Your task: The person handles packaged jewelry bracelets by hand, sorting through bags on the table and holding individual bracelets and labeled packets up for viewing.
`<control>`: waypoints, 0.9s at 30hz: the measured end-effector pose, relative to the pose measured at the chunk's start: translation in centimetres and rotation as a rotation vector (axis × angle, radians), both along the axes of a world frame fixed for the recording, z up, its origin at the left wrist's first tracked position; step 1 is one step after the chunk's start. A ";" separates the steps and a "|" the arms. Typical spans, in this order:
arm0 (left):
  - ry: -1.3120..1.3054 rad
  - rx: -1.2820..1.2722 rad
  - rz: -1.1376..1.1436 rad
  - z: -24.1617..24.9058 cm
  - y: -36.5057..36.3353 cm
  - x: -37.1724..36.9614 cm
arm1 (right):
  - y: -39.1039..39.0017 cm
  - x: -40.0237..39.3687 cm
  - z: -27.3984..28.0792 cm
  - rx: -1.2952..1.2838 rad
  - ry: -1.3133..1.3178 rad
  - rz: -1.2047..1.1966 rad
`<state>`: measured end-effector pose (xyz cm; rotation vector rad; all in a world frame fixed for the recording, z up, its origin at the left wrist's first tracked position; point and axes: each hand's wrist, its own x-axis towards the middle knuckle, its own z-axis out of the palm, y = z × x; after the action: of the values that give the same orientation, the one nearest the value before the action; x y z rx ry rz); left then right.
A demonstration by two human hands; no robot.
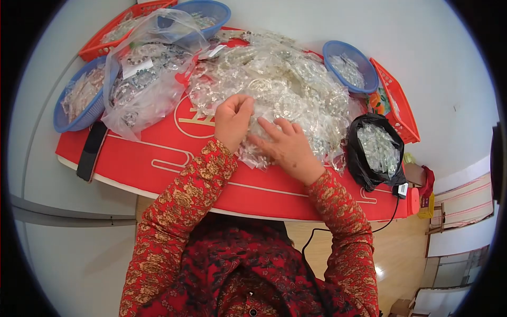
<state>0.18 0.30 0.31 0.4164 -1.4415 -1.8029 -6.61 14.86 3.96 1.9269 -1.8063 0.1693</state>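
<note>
A large heap of small clear plastic packets covers the middle of the red table. At the heap's near left edge is my left hand, its fingers curled together; what they hold, if anything, is too small to make out. Just right of it, my right hand lies over the packets with its fingers spread. The fingertips of my right hand point toward my left hand.
A clear bag of beaded items lies at the left, beside a blue basket. Another blue basket, a red basket and a black bag of packets stand at the right. A black cable hangs near the front edge.
</note>
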 end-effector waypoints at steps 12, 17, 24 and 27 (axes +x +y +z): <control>-0.066 -0.039 0.054 -0.9 -1.3 -0.5 | -0.6 -7.4 -2.1 -0.449 -1.113 -0.281; -0.100 -0.065 0.017 -1.3 -1.6 -0.6 | -1.3 -8.6 0.1 -0.453 -1.544 -0.249; -0.089 -0.217 0.031 -1.4 -1.5 -0.8 | -1.4 -9.3 1.0 -0.371 -1.750 -0.285; -0.136 -0.178 -0.077 1.5 -0.2 -0.4 | -1.8 -8.6 1.2 -0.325 -1.780 -0.177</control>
<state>-0.18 0.13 1.79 0.4032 -1.7175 -1.7152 -15.26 13.02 5.17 1.1378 -2.4286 2.4899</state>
